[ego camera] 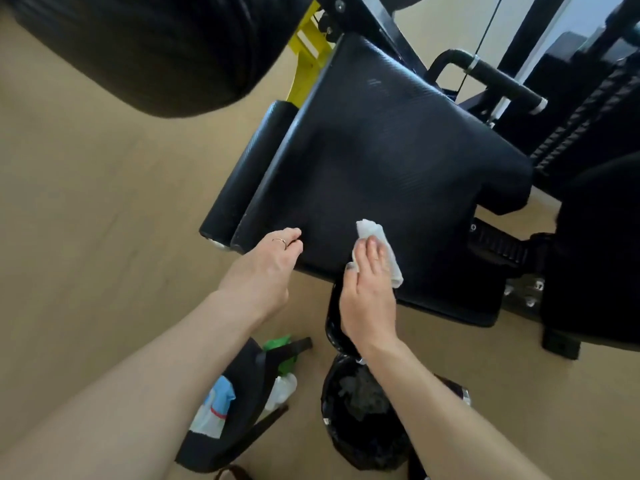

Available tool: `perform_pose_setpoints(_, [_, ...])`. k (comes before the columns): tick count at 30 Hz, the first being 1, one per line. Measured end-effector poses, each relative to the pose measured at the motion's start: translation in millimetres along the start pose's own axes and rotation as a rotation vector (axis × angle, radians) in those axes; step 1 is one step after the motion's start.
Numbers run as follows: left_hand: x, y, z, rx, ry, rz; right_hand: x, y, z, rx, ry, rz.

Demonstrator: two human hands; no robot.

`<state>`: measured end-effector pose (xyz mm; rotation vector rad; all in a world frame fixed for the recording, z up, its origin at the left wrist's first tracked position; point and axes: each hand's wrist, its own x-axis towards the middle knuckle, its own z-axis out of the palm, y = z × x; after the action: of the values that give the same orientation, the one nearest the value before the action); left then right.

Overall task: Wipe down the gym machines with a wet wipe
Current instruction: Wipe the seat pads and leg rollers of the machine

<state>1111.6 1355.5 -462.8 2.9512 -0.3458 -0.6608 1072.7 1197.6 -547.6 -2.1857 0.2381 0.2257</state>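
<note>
A black padded seat (388, 161) of a gym machine fills the middle of the view. My right hand (367, 289) presses a white wet wipe (377, 240) flat on the seat's near edge, fingers spread over it. My left hand (266, 268) rests on the seat's near left corner with its fingers curled on the edge, a ring on one finger, and holds nothing.
A black roller pad (242, 174) lies left of the seat, with a yellow frame part (308, 57) behind it. A large black pad (138, 46) hangs at top left. On the tan floor below stand a black bag (239, 403) of supplies and a black-lined bin (363, 410). Handles and the weight stack (581, 126) are at right.
</note>
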Motion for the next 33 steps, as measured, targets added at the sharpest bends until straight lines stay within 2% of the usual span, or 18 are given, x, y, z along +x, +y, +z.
perform_pose_setpoints(2, [5, -5, -1, -0.01, 0.007, 0.05, -24, -22, 29, -0.065, -0.02, -0.147])
perform_pose_setpoints(6, [16, -23, -9, 0.043, 0.007, 0.144, -36, -18, 38, -0.148, -0.006, -0.275])
perform_pose_setpoints(8, [20, -30, -12, 0.109, -0.026, 0.206, -20, -15, 35, -0.125, 0.096, -0.149])
perform_pose_setpoints(11, [24, -37, -14, 0.181, -0.078, 0.311, 13, -42, 39, 0.102, 0.24, 0.216])
perform_pose_setpoints(12, [25, -39, -16, 0.21, -0.078, 0.346, 18, -55, 45, 0.131, 0.262, 0.242])
perform_pose_setpoints(17, [25, -50, -23, 0.268, -0.077, 0.488, -7, -80, 73, 0.257, 0.191, 0.078])
perform_pose_setpoints(21, [28, -55, -24, 0.281, -0.144, 0.507, -3, -61, 54, 0.231, 0.166, 0.08])
perform_pose_setpoints(27, [29, -62, -34, 0.326, -0.161, 0.577, 10, -69, 63, 0.185, 0.254, 0.17])
perform_pose_setpoints(31, [32, -75, -55, 0.619, -0.129, 0.807, 7, -89, 84, 0.22, 0.371, 0.255])
perform_pose_setpoints(33, [45, -90, -73, 0.621, -0.062, 0.918, 3, -111, 107, 0.268, 0.458, 0.277])
